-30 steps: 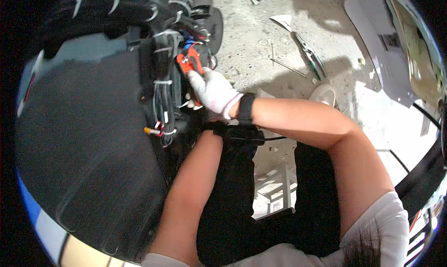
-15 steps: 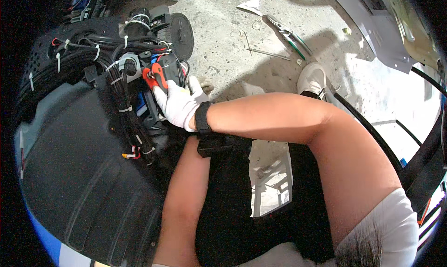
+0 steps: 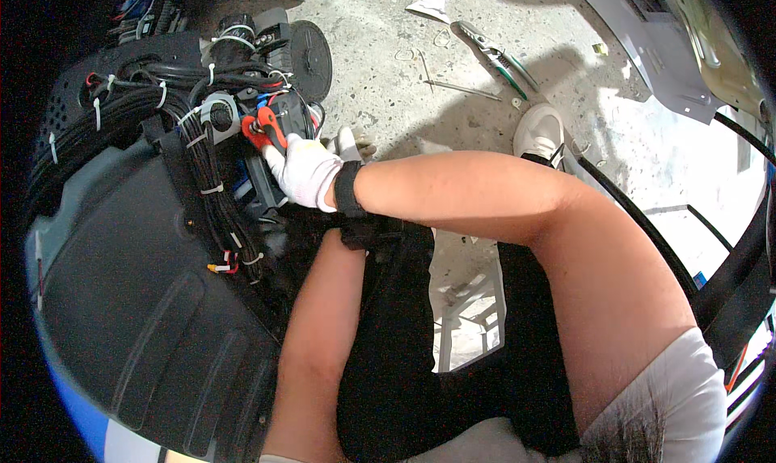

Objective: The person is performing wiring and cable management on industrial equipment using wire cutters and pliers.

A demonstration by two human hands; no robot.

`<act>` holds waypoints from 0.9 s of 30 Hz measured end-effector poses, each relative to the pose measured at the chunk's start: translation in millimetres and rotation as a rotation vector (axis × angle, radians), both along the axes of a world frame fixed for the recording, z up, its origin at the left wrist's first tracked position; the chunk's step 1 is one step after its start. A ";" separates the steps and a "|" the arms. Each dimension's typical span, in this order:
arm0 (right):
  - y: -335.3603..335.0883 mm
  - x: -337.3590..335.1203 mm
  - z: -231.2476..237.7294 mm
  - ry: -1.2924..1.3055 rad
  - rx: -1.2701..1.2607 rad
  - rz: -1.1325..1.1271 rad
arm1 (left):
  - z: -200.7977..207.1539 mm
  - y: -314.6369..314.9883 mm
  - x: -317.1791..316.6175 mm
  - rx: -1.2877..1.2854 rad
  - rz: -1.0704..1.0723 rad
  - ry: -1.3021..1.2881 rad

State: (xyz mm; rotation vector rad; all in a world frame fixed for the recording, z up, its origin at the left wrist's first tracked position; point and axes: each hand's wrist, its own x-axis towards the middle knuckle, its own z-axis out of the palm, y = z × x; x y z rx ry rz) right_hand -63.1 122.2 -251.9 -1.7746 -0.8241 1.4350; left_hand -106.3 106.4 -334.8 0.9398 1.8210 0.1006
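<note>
My right hand (image 3: 305,174), in a white glove, is closed round the orange-red handles of pliers (image 3: 273,129). The pliers' jaws are hidden among black parts and wires. My left forearm (image 3: 317,317) rises from the lower edge and passes beneath my right wrist. Just beyond that wrist, gloved fingers of my left hand (image 3: 352,145) show in part; the rest is covered, so its grip cannot be made out. Beside the pliers runs a thick bundle of black cables (image 3: 206,152) bound with white cable ties, along a dark moulded panel (image 3: 153,277).
Green-handled cutters (image 3: 495,57), a thin metal rod (image 3: 465,89) and a white scrap (image 3: 428,8) lie on the speckled floor (image 3: 388,67). A white shoe (image 3: 540,132) stands right of them. A pale panel (image 3: 647,51) curves along the upper right.
The view has shifted slightly, so most things sit a little higher and further left. My right hand still grips the pliers, which are tilted slightly differently.
</note>
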 end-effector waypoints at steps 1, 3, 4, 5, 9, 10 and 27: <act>-2.4 -3.0 4.4 -0.004 0.033 0.003 | -0.6 0.4 -2.0 -0.007 0.001 -0.001; -2.9 -8.9 5.7 -0.006 0.069 0.007 | -10.2 3.7 -12.1 0.009 0.041 -0.058; -1.3 -16.8 -4.3 -0.034 0.073 -0.043 | -13.2 5.2 -10.1 0.027 0.074 -0.118; 0.4 -24.0 -14.3 -0.063 0.076 -0.092 | -16.7 2.2 -7.1 0.024 0.067 -0.120; -4.2 2.0 -5.3 0.014 -0.001 0.032 | -7.1 1.4 -2.4 -0.063 0.109 -0.029; -4.3 8.7 -4.0 0.016 0.008 0.063 | -11.8 3.4 -1.9 -0.059 0.036 -0.001; 0.4 42.3 -32.3 -0.045 0.268 0.230 | -59.0 13.1 -48.6 -0.036 -1.242 0.451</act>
